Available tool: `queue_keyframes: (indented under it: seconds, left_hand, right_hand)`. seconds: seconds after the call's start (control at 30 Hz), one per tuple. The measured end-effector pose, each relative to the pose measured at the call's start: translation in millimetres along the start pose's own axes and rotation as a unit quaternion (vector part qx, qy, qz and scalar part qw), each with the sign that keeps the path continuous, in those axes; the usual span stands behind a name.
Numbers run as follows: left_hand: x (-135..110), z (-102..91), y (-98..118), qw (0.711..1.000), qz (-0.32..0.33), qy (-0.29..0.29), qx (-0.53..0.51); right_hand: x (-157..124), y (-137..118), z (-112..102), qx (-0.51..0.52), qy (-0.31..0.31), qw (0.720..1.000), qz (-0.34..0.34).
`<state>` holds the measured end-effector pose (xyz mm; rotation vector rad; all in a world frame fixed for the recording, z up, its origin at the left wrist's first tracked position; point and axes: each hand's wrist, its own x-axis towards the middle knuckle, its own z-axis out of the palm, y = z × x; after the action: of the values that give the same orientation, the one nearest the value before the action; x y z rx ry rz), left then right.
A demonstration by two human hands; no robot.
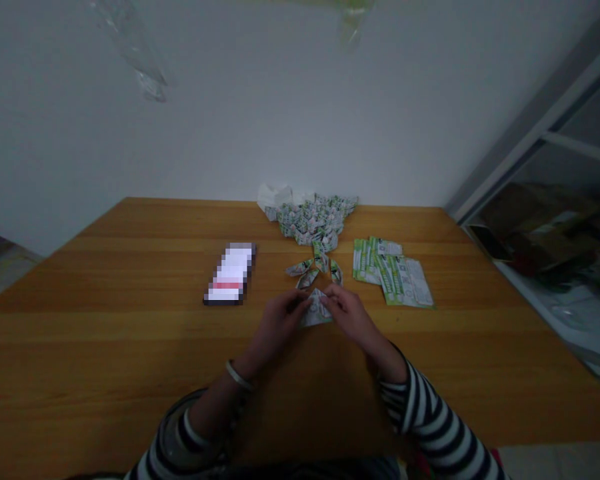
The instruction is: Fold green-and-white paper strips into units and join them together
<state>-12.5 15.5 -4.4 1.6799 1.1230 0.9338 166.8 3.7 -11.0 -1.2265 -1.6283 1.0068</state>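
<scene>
Green-and-white printed paper slip [316, 311], partly folded into a peaked shape, in the head view: between both hands, at or just above the wooden table [130, 353], contact hard to tell, and just short of a loose group of small folded paper pieces [307, 277]. Left hand [277, 327] and right hand [347, 317] close together, fingers curled inward and pinching the slip from either side, neither released nor clenched into a fist; exact finger placement partly hidden behind the knuckles. Bangle [239, 375] around the left wrist; black-and-white striped sleeves [430, 413] on both forearms. Farther up the table, a heap of similar folded pieces [313, 220] near the wall, with crumpled white paper [275, 197] at its far end. To the right, a loose spread of flat, unfolded slips [393, 270], well apart from the hands. To the left, a smartphone [230, 273] lying flat, screen lit and pixelated. Beyond the table's right corner, a white shelf frame [545, 133] around brown objects too dim to tell. Step in hand, by judgement: shaping one slip by folding, midway through its creases. Next move, by judgement: a firm, even pinch along the crease, both hands kept square to the paper.
</scene>
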Motion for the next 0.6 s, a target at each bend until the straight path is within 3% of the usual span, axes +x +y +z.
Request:
queue_keyframes:
  seconds: [0.17, 0.33, 0.47, 0.6]
  left_hand:
    - [-0.1, -1.3, -3.9, 1.0, 0.002, -0.004, 0.023]
    - [1.9, -0.7, -10.8, 0.996, -0.008, -0.06, -0.057]
    - [1.7, -2.9, -6.0, 0.991, -0.004, -0.061, -0.12]
    - [0.4, -9.3, 2.9, 0.995, 0.031, -0.058, -0.069]
  right_hand:
    - [1.5, 0.9, -5.2, -0.003, -0.023, 1.0, 0.021]
    - [1.7, 7.8, -3.8, 0.035, -0.017, 0.999, 0.026]
    - [1.6, 4.6, -4.8, 0.04, 0.0, 0.999, -0.001]
    - [1.5, -3.6, -11.6, 0.063, -0.032, 0.997, -0.024]
